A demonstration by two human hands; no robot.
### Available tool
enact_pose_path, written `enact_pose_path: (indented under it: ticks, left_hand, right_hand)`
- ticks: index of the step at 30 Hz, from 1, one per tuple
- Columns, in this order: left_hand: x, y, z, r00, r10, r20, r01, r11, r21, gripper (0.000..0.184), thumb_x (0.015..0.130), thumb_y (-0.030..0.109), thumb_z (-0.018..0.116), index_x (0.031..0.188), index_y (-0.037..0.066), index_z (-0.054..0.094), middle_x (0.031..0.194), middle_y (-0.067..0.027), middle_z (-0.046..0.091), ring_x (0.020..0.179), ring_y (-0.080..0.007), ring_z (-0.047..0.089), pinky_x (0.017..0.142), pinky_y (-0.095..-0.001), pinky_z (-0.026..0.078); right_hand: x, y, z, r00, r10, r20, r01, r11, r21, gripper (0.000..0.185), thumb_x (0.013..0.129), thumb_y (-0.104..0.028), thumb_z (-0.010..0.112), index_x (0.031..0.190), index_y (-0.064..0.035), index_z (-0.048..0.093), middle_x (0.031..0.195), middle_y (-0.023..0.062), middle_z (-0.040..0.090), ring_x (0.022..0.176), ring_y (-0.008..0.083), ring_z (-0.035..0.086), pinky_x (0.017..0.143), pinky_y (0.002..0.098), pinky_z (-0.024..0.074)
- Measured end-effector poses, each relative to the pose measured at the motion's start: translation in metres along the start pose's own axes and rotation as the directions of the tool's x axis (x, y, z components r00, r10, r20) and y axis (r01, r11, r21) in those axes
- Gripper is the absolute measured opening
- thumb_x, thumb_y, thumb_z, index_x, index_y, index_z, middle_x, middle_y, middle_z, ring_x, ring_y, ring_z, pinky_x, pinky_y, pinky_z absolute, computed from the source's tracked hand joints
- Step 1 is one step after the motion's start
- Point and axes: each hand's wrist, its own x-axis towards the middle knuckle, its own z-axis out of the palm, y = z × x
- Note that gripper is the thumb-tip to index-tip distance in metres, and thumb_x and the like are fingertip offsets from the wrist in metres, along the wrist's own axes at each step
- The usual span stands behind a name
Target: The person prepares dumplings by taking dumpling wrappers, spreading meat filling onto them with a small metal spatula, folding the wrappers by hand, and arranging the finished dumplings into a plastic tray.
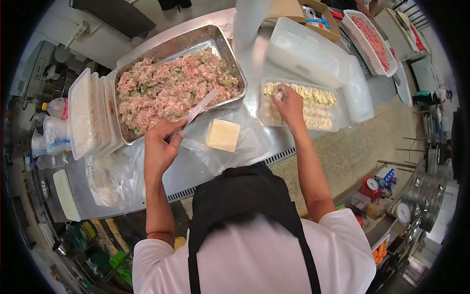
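My left hand [165,145] grips the handle end of a pale flat spatula [202,106], whose blade reaches over the near edge of a metal tray of minced filling. That filling [171,90] is pinkish meat flecked with green. Below the spatula, a stack of square yellow wonton wrappers [223,135] lies on clear plastic sheeting [254,142]. At the right, my right hand [288,102] is closed in a pinch on a pale wonton at the left end of a row. Folded wontons [316,109] lie in rows inside a clear plastic container [299,126]; my fingers partly hide them.
Stacked lidded containers [84,115] stand left of the metal tray [233,58]. Empty translucent containers [308,49] lie beyond the wontons. Farther right are a cardboard box [325,30] and a white basket [390,72] of minced meat. The steel table [188,169] has a slotted front edge.
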Motion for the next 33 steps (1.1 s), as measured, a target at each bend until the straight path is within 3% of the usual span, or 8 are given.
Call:
enact_pose_path:
  ticks: [4,14,19,23,26,28,30,33]
  left_hand:
    - [-0.002,-0.009,-0.002,1.000,0.023,-0.020,-0.024,0.999,-0.023,0.035,0.078,-0.004,0.072,0.112,0.005,0.074,0.073,-0.0078,0.055,0.062,-0.0151,0.047,0.057,-0.0285,0.037]
    - [-0.010,-0.023,-0.008,0.997,-0.060,-0.049,0.059,0.998,-0.022,0.035,0.078,-0.002,0.072,0.112,0.005,0.074,0.072,-0.0062,0.055,0.059,-0.0138,0.044,0.055,-0.0287,0.036]
    - [-0.010,-0.025,-0.009,0.993,-0.092,-0.071,0.095,0.995,0.031,0.035,0.079,0.000,0.072,0.114,0.006,0.073,0.078,-0.0073,0.061,0.060,-0.0144,0.046,0.057,-0.0288,0.039]
    - [-0.007,-0.024,-0.004,0.988,-0.139,-0.066,0.141,0.990,0.031,0.036,0.081,0.002,0.071,0.117,0.007,0.071,0.091,-0.0107,0.069,0.065,-0.0172,0.053,0.062,-0.0303,0.045]
    - [-0.003,-0.038,-0.005,0.992,-0.039,-0.116,0.048,0.996,0.074,0.036,0.084,0.000,0.067,0.119,0.006,0.070,0.087,-0.0099,0.065,0.067,-0.0166,0.055,0.063,-0.0306,0.045]
    - [0.000,-0.044,-0.012,0.986,0.068,-0.154,-0.044,0.987,0.153,0.037,0.086,-0.002,0.065,0.121,0.006,0.069,0.079,-0.0078,0.060,0.067,-0.0136,0.054,0.062,-0.0294,0.044]
    - [0.003,-0.047,-0.023,0.994,-0.034,-0.106,0.063,0.958,0.281,0.029,0.083,-0.001,0.063,0.110,0.005,0.072,0.094,-0.0167,0.067,0.081,-0.0362,0.063,0.072,-0.0424,0.049]
    - [0.018,-0.046,-0.030,0.989,0.149,-0.014,-0.120,0.846,0.519,0.032,0.080,-0.006,0.059,0.107,0.005,0.073,0.084,-0.0145,0.064,0.081,-0.0320,0.065,0.073,-0.0408,0.050]
  right_hand:
    - [0.006,-0.014,0.011,0.982,-0.123,-0.146,0.122,0.992,-0.016,0.039,0.065,-0.013,0.079,0.097,-0.0021,0.062,0.090,0.0222,0.065,0.089,0.0400,0.063,0.079,0.0473,0.0489]
    - [0.007,-0.012,0.015,0.974,0.220,0.043,-0.206,0.953,-0.223,0.035,0.064,-0.015,0.083,0.090,-0.0017,0.064,0.092,0.0174,0.067,0.088,0.0375,0.065,0.077,0.0451,0.0504]
    - [-0.014,-0.062,0.007,0.996,-0.089,0.021,0.090,0.994,-0.058,0.030,0.070,-0.018,0.081,0.093,-0.0057,0.066,0.090,0.0138,0.067,0.085,0.0353,0.065,0.076,0.0434,0.0520]
    - [-0.073,-0.098,0.053,0.864,-0.352,0.361,0.247,0.919,0.306,0.026,0.072,-0.018,0.080,0.091,-0.0063,0.067,0.086,0.0126,0.064,0.083,0.0347,0.064,0.074,0.0435,0.0519]
    - [-0.097,-0.113,0.080,0.774,-0.468,0.427,0.431,0.883,0.186,0.020,0.074,-0.018,0.078,0.085,-0.0057,0.067,0.084,0.0127,0.064,0.083,0.0347,0.064,0.072,0.0448,0.0516]
    - [-0.101,-0.108,0.088,0.774,-0.460,0.436,0.425,0.887,0.182,0.019,0.075,-0.018,0.078,0.082,-0.0049,0.067,0.083,0.0131,0.063,0.083,0.0350,0.064,0.072,0.0455,0.0514]
    - [-0.100,-0.105,0.091,0.773,-0.454,0.442,0.422,0.889,0.176,0.018,0.075,-0.018,0.077,0.080,-0.0040,0.067,0.082,0.0135,0.063,0.082,0.0353,0.064,0.072,0.0461,0.0512]
    - [-0.092,-0.106,0.082,0.790,-0.384,0.478,0.334,0.923,0.189,0.015,0.077,-0.016,0.075,0.076,-0.0026,0.067,0.086,0.0146,0.065,0.084,0.0370,0.063,0.073,0.0437,0.0517]
